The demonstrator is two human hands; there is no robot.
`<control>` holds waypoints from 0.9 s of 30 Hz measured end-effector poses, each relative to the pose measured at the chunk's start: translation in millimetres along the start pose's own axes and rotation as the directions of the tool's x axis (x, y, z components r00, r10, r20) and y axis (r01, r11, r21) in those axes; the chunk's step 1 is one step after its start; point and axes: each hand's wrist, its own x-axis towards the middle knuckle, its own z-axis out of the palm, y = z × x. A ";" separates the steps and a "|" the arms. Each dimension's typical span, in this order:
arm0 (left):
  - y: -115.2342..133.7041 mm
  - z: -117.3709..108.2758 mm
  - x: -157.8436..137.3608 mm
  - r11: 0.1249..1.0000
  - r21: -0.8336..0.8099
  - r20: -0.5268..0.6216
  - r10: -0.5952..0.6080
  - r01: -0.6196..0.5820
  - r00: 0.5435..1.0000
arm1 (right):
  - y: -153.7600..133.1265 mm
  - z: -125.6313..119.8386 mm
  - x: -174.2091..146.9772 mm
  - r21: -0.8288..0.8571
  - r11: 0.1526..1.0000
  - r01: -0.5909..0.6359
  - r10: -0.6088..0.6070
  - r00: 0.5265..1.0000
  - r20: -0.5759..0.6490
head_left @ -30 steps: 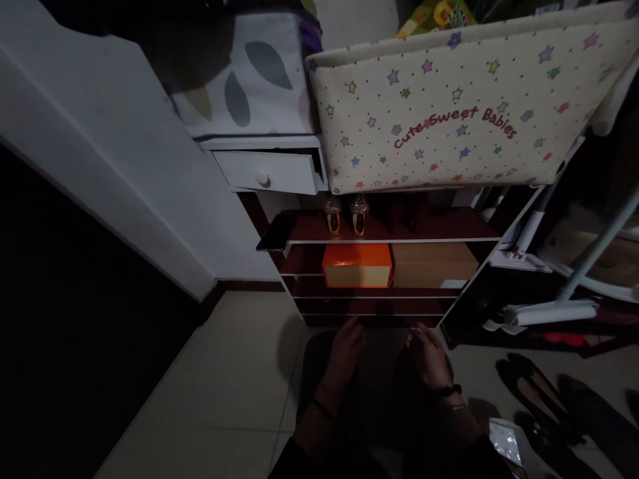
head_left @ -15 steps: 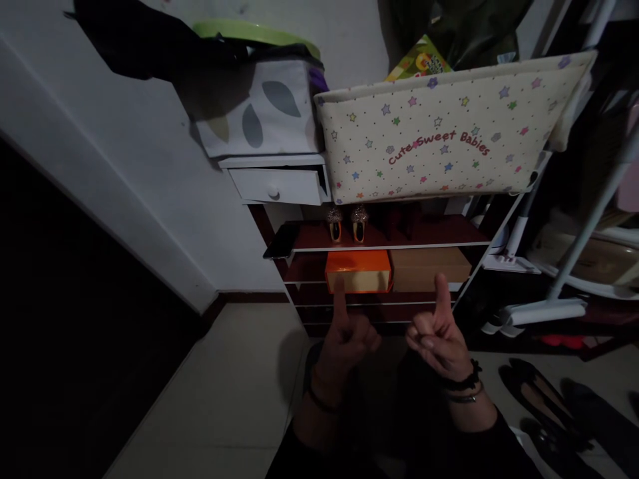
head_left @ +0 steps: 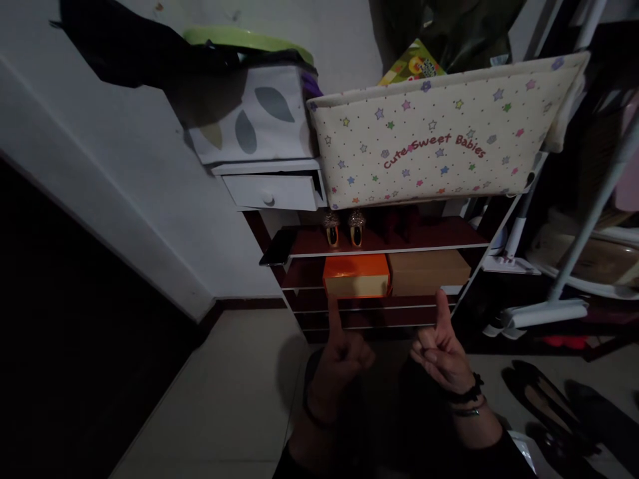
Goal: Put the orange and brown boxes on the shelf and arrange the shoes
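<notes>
My left hand (head_left: pixel 344 349) is in front of the shelf's lower boards, index finger pointing up and the other fingers curled in. Its fingertip overlaps the lower part of an orange box (head_left: pixel 356 267) in the view. To the right, my right hand (head_left: pixel 442 352) makes the same pointing shape, its thumb folded over the curled fingers. That fingertip lies near the lower right of a brown cardboard box (head_left: pixel 429 271). Nothing shows in either hand, and neither plainly touches the boxes. A dark bracelet is on each wrist.
On the shelf (head_left: pixel 444 233) stand two glittery-topped items (head_left: pixel 356 229) and a black phone-like slab (head_left: pixel 278 247). Above are a slightly pulled-out white drawer (head_left: pixel 269 189) and a star-print fabric bin (head_left: pixel 434 146). A squeegee mop (head_left: pixel 546 311) and dark shoes (head_left: pixel 546 399) are on the right.
Both hands appear slightly lower in the view, still pointing. The left has shifted a little left. The surroundings have moved slightly left, as the camera has turned a little.
</notes>
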 end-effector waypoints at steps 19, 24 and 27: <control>-30.1 -133.2 -77.0 0.327 0.796 -0.595 0.272 0.509 0.756 | -60.1 -131.2 212.6 -0.842 -0.524 -0.131 -0.349 0.934 0.072; -47.4 -132.7 -84.3 0.360 0.785 -0.591 0.190 0.505 0.784 | -39.5 -81.6 231.5 -0.688 -0.600 0.409 0.119 0.896 0.428; -40.1 -137.8 -93.1 0.380 0.755 -0.640 0.253 0.534 0.725 | -35.0 -69.1 238.5 -0.746 -0.666 0.008 -0.209 0.958 0.197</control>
